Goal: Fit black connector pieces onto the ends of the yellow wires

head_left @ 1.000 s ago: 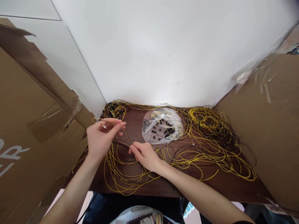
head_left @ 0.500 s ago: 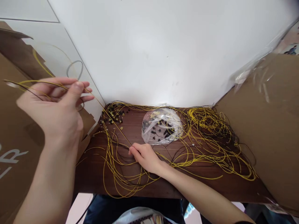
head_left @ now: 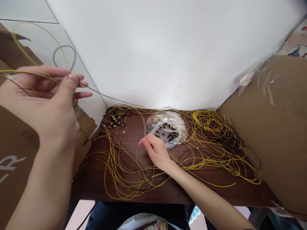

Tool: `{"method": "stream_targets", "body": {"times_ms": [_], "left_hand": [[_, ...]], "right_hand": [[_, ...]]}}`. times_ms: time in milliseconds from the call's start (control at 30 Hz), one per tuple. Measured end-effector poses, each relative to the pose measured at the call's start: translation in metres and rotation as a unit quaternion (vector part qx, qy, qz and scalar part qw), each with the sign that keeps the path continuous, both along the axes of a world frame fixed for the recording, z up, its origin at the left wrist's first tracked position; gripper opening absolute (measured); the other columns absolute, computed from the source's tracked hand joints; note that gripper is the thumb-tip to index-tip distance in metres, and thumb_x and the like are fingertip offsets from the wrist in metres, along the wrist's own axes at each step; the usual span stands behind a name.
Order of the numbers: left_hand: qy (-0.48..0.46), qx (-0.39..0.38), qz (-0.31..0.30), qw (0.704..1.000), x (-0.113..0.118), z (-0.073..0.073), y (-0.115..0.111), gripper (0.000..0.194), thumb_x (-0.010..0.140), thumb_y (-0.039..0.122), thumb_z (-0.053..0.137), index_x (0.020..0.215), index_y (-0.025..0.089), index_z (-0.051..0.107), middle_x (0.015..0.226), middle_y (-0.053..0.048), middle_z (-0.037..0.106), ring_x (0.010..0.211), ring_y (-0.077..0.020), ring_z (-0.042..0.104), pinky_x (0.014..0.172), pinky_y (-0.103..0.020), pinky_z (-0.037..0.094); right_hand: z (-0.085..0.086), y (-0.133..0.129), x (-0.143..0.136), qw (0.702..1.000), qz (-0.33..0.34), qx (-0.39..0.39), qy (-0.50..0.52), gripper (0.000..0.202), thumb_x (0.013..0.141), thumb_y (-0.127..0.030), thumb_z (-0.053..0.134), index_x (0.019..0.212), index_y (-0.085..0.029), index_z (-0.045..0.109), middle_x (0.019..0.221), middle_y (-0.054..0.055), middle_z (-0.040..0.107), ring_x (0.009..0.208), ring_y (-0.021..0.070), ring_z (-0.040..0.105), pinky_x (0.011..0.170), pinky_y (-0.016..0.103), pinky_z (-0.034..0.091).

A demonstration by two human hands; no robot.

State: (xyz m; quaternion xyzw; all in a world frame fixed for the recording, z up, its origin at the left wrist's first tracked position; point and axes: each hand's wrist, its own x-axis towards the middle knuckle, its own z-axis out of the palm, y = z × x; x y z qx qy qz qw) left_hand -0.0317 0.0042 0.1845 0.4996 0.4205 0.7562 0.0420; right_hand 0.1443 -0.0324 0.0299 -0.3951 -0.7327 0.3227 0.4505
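Raised at the upper left, my left hand [head_left: 57,99] pinches yellow and black wires [head_left: 38,74] between thumb and forefinger; its other fingers are loosely bent. A dark strand runs from it toward the back of the table. My right hand [head_left: 157,151] is closed over the middle of the table, with a yellow wire [head_left: 145,123] at its fingertips. Beside and behind that hand lies a clear plastic bag [head_left: 178,123] with small black parts. Yellow wires [head_left: 120,188] spread in loops across the brown table.
Small black and yellow parts [head_left: 116,118] lie at the back left. A tangled wire bundle [head_left: 207,119] sits at the back right. Cardboard stands on the left [head_left: 14,134] and right [head_left: 278,127], with a white wall [head_left: 168,57] behind.
My left hand has moved up and left with its wires. My right hand has shifted right and slightly up, toward the plastic bag. The wire between them now hangs slack.
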Motion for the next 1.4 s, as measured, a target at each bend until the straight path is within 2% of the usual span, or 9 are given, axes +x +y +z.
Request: {"method": "stream_targets", "body": {"times_ms": [233,467,600,700,800,967,1100,1233,1400], "left_hand": [[0.024,-0.049,-0.034,0.998,-0.006,-0.042,0.0,0.016,0.071,0.02,0.072,0.081,0.008,0.066,0.073,-0.006,0.068,0.066,-0.0167,0.067,0.056,-0.028,0.059],[-0.029,-0.184,-0.079,0.979,-0.015,-0.094,-0.009,0.02,0.066,0.022,0.075,0.079,0.01,0.066,0.069,-0.005,0.067,0.061,-0.0156,0.066,0.055,-0.026,0.059],[-0.076,-0.255,-0.144,0.953,-0.014,-0.109,-0.007,0.023,0.061,0.021,0.076,0.078,0.01,0.065,0.07,-0.005,0.067,0.061,-0.0144,0.065,0.057,-0.026,0.06],[-0.109,-0.272,-0.166,0.942,-0.011,-0.11,-0.002,0.026,0.058,0.021,0.077,0.078,0.01,0.064,0.071,-0.005,0.067,0.061,-0.0133,0.065,0.057,-0.024,0.059],[-0.116,-0.272,-0.171,0.94,-0.005,-0.106,0.0,0.027,0.058,0.021,0.076,0.078,0.01,0.064,0.073,-0.005,0.068,0.06,-0.0125,0.065,0.058,-0.023,0.059],[-0.092,-0.25,-0.188,0.946,0.008,-0.096,-0.003,0.025,0.062,0.024,0.074,0.081,0.011,0.064,0.075,-0.005,0.069,0.061,-0.0123,0.065,0.061,-0.024,0.059],[-0.113,-0.187,-0.175,0.96,0.011,-0.087,-0.001,0.02,0.064,0.022,0.074,0.079,0.012,0.064,0.076,-0.003,0.069,0.062,-0.0109,0.065,0.064,-0.023,0.059],[-0.151,-0.111,-0.143,0.972,0.002,-0.081,0.003,0.015,0.064,0.014,0.074,0.076,0.012,0.065,0.072,-0.002,0.068,0.062,-0.0103,0.065,0.062,-0.022,0.059],[-0.144,-0.084,-0.122,0.978,-0.008,-0.078,0.01,0.017,0.064,0.014,0.074,0.076,0.013,0.063,0.068,-0.002,0.066,0.066,-0.0114,0.065,0.063,-0.024,0.059]], "right_hand": [[0.013,0.036,0.044,0.965,-0.174,0.041,0.19,0.03,0.093,-0.035,0.042,0.088,-0.018,0.066,0.074,0.002,0.057,0.061,0.0108,0.048,0.061,0.025,0.04],[0.014,0.058,0.081,0.867,-0.277,0.017,0.414,0.029,0.085,-0.044,0.053,0.082,-0.016,0.061,0.066,-0.003,0.052,0.048,0.0048,0.041,0.044,0.018,0.031],[0.012,0.064,0.091,0.848,-0.272,-0.037,0.454,0.031,0.08,-0.047,0.058,0.076,-0.017,0.057,0.054,-0.008,0.039,0.044,0.0041,0.035,0.042,0.018,0.029],[0.008,0.065,0.089,0.86,-0.25,-0.054,0.442,0.031,0.081,-0.047,0.057,0.078,-0.017,0.058,0.056,-0.006,0.044,0.045,0.0048,0.039,0.043,0.018,0.032],[0.007,0.059,0.078,0.921,-0.205,-0.016,0.332,0.027,0.085,-0.043,0.054,0.087,-0.018,0.063,0.069,-0.001,0.058,0.059,0.0091,0.055,0.058,0.023,0.046],[0.009,0.035,0.044,0.998,0.027,0.032,0.041,0.037,0.089,-0.036,0.052,0.124,-0.024,0.053,0.122,0.006,0.061,0.116,0.0176,0.053,0.102,0.039,0.036],[0.009,0.023,0.027,0.986,0.152,0.009,-0.071,0.039,0.086,-0.035,0.059,0.122,-0.02,0.056,0.094,0.004,0.07,0.098,0.0186,0.058,0.097,0.039,0.037],[0.011,0.026,0.033,0.983,0.152,-0.103,0.018,0.034,0.089,-0.042,0.049,0.081,-0.015,0.068,0.061,-0.001,0.06,0.056,0.0099,0.051,0.06,0.024,0.042],[0.024,0.036,0.061,0.953,0.071,-0.144,0.255,0.044,0.083,-0.052,0.053,0.055,-0.019,0.05,0.041,-0.009,0.03,0.039,0.0063,0.031,0.045,0.021,0.029]]}}
